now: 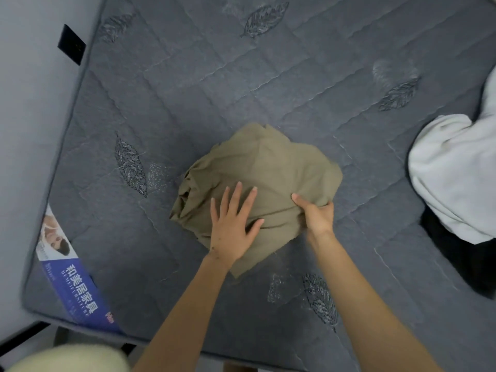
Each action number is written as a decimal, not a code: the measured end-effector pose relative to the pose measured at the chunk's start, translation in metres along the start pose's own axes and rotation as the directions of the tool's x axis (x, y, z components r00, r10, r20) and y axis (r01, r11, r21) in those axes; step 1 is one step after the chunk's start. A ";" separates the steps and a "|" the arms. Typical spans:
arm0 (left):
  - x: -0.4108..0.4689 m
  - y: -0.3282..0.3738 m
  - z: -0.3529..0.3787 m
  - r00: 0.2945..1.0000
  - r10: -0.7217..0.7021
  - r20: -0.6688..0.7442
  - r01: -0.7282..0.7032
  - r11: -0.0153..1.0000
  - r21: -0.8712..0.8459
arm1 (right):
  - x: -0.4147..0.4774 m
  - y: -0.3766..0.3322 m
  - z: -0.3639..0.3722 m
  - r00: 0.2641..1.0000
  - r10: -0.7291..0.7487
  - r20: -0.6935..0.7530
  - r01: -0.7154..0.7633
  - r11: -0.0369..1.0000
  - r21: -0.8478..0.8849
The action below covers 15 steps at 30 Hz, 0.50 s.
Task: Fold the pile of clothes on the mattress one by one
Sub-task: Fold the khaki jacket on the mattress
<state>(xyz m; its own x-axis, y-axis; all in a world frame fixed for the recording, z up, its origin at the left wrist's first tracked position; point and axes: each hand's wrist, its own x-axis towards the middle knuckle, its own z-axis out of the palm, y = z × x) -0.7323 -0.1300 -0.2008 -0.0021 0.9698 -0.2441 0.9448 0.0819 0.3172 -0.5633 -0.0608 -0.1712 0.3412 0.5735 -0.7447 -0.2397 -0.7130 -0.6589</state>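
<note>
A person's left hand (230,226) lies flat with fingers spread, pressing the near part of a khaki garment (268,167), while the right hand (316,214) pinches a bunched fold at its right side. The crumpled cloth extends away from both hands toward the far edge of the grey quilted mattress (188,76), roughly midway between its left and right edges. More clothes, a white garment (453,173) over a black garment (472,264), wait at the right edge, nearer the right hand, which seems best placed to draw the next fold.
</note>
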 end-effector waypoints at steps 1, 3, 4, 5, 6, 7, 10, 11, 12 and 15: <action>-0.008 0.005 0.002 1.000 0.000 0.027 0.000 1.000 -0.006 | -0.013 0.011 -0.014 0.998 0.062 0.004 -0.062 0.998 0.014; -0.026 0.011 0.005 0.998 -0.005 0.070 0.006 1.000 -0.010 | -0.034 0.037 -0.038 0.976 0.212 0.055 -0.213 0.977 -0.004; -0.034 0.013 0.007 0.995 -0.010 0.096 0.012 1.000 -0.017 | -0.042 0.047 -0.048 0.960 0.273 0.066 -0.271 0.962 -0.045; -0.043 0.014 0.009 0.993 -0.012 0.114 0.015 1.000 -0.026 | -0.048 0.056 -0.057 0.957 0.287 0.042 -0.281 0.954 -0.102; -0.050 0.013 0.011 0.992 -0.022 0.124 0.027 0.999 -0.039 | -0.050 0.060 -0.066 0.970 0.242 -0.008 -0.239 0.953 -0.184; -0.057 0.012 0.013 0.992 -0.041 0.119 0.048 0.997 -0.058 | -0.048 0.061 -0.072 0.987 0.151 -0.050 -0.159 0.942 -0.296; -0.068 0.001 0.019 0.980 -0.196 0.035 0.198 0.971 -0.131 | -0.027 0.045 -0.076 0.983 -0.182 0.002 0.143 0.763 -0.630; -0.069 -0.004 0.019 0.961 -0.275 0.014 0.274 0.948 -0.165 | -0.017 0.039 -0.074 0.966 -0.247 0.074 0.226 0.675 -0.702; -0.069 -0.010 0.020 0.928 -0.372 0.007 0.365 0.907 -0.212 | -0.005 0.035 -0.070 0.953 -0.266 0.147 0.280 0.580 -0.765; -0.070 -0.024 0.020 0.714 -0.694 0.092 0.651 0.610 -0.452 | 0.017 0.025 -0.056 0.936 -0.160 0.312 0.350 0.379 -0.857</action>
<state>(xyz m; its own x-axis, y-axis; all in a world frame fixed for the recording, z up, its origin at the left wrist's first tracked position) -0.7484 -0.2046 -0.2098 -0.6273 0.6140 -0.4790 0.4265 0.7855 0.4483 -0.5131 -0.0916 -0.1948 0.0741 0.7772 -0.6249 0.8074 -0.4146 -0.4198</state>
